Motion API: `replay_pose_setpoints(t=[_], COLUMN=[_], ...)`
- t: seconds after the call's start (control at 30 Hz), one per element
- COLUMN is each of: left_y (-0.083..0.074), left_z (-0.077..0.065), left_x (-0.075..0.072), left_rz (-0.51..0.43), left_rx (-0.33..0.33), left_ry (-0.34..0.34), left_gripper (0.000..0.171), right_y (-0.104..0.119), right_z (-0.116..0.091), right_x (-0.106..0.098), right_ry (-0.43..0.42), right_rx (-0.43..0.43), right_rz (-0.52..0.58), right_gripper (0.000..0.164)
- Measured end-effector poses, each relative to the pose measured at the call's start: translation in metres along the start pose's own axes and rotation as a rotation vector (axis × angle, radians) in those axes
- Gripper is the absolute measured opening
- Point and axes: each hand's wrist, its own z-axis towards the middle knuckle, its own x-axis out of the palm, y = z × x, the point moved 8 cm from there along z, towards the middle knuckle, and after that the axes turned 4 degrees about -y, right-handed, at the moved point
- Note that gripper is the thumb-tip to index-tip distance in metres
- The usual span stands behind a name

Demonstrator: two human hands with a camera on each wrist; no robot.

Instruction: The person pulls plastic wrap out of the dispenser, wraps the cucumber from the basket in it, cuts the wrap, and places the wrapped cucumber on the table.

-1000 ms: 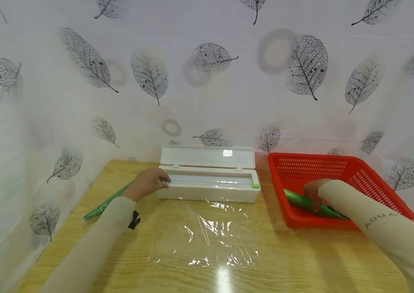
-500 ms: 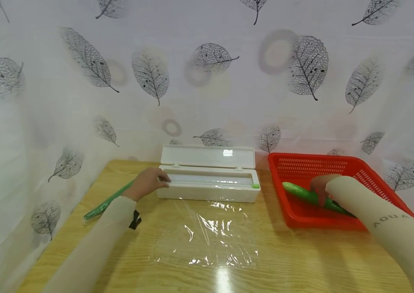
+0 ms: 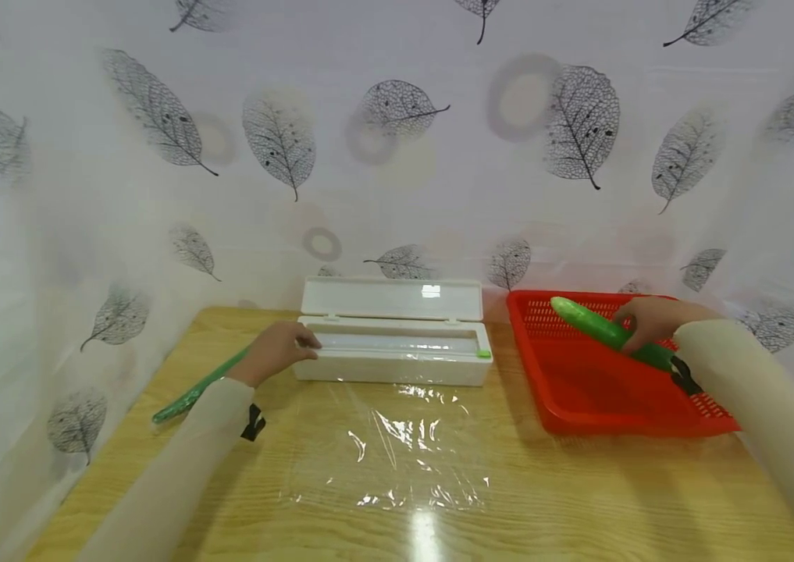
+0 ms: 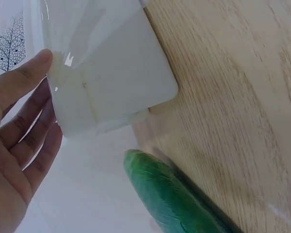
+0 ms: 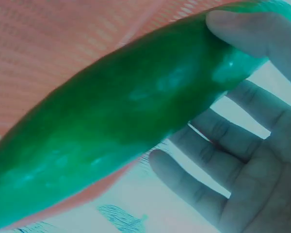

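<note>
My right hand [image 3: 646, 321] grips a green cucumber [image 3: 589, 321], thumb on one side and fingers on the other, tilted above the red basket [image 3: 544, 406]. In the right wrist view the cucumber [image 5: 111, 107] spans the picture. At the left end of a white cling film box [image 3: 397, 370], my left hand [image 3: 275, 353] holds the edge between thumb and fingers. The box's lid [image 3: 389, 300] stands raised. A sheet of clear cling film [image 3: 397, 453] lies from the box over the table. Beside my left forearm lies another cucumber [image 3: 189, 402], wrapped and partly hidden by it.
The wooden table [image 3: 340, 538] carries everything. The basket stands at the right, close to a leaf-patterned curtain [image 3: 397, 195] along the back. A small green piece [image 3: 484, 353] sits at the box's right end.
My right hand has lifted the cucumber up from the basket's floor to above its rim. The basket looks slightly shifted or tilted. My left hand stays at the box.
</note>
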Motion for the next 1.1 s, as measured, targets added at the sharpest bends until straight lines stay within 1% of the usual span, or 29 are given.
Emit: replay_pose_setpoints(t=[0.17, 0.27, 0.37, 0.47, 0.53, 0.57, 0.63, 0.7, 0.77, 0.83, 0.9, 0.97, 1.0, 1.1], left_y=[-0.002, -0.002, 0.0, -0.003, -0.013, -0.021, -0.045, -0.078, -0.116, -0.153, -0.184, -0.208, -0.216, -0.232], left_z=[-0.002, -0.003, -0.001, 0.0, 0.0, 0.001, 0.001, 0.001, -0.002, -0.006, -0.011, -0.015, -0.017, -0.02], left_x=[-0.003, -0.004, -0.004, -0.008, -0.013, -0.016, -0.022, -0.026, -0.027, -0.024, -0.017, -0.01, -0.007, 0.001], left_rz=[0.015, 0.013, 0.032, 0.067, 0.105, 0.12, 0.157, 0.174, 0.182, 0.191, 0.207, 0.242, 0.265, 0.338], left_rx=[0.002, 0.009, 0.015, 0.03, 0.043, 0.057, 0.092, 0.146, 0.221, 0.302, 0.37, 0.411, 0.42, 0.421], left_ry=[0.014, 0.022, 0.023, -0.001, -0.037, -0.064, -0.13, -0.201, -0.26, -0.286, -0.288, -0.285, -0.282, -0.28], left_gripper=[0.015, 0.016, 0.018, 0.02, 0.021, 0.021, 0.021, 0.021, 0.022, 0.025, 0.029, 0.036, 0.04, 0.049], right_y=[0.019, 0.034, 0.054, 0.077, 0.094, 0.102, 0.12, 0.139, 0.157, 0.177, 0.196, 0.213, 0.221, 0.241], right_z=[-0.016, -0.023, -0.028, -0.034, -0.037, -0.038, -0.04, -0.04, -0.038, -0.035, -0.031, -0.026, -0.024, -0.016], right_x=[-0.022, -0.03, -0.037, -0.042, -0.045, -0.046, -0.046, -0.044, -0.04, -0.037, -0.033, -0.028, -0.026, -0.018], right_ry=[-0.069, -0.092, -0.117, -0.155, -0.171, -0.178, -0.171, -0.172, -0.177, -0.197, -0.215, -0.221, -0.222, -0.212], right_rx=[-0.031, -0.048, -0.077, -0.103, -0.123, -0.127, -0.136, -0.154, -0.178, -0.216, -0.26, -0.291, -0.304, -0.34], right_rz=[0.009, 0.016, 0.006, -0.041, -0.051, -0.049, -0.013, 0.024, 0.048, 0.055, 0.056, 0.066, 0.068, 0.074], right_gripper=[0.054, 0.053, 0.05, 0.046, 0.042, 0.041, 0.04, 0.035, 0.031, 0.027, 0.026, 0.024, 0.023, 0.02])
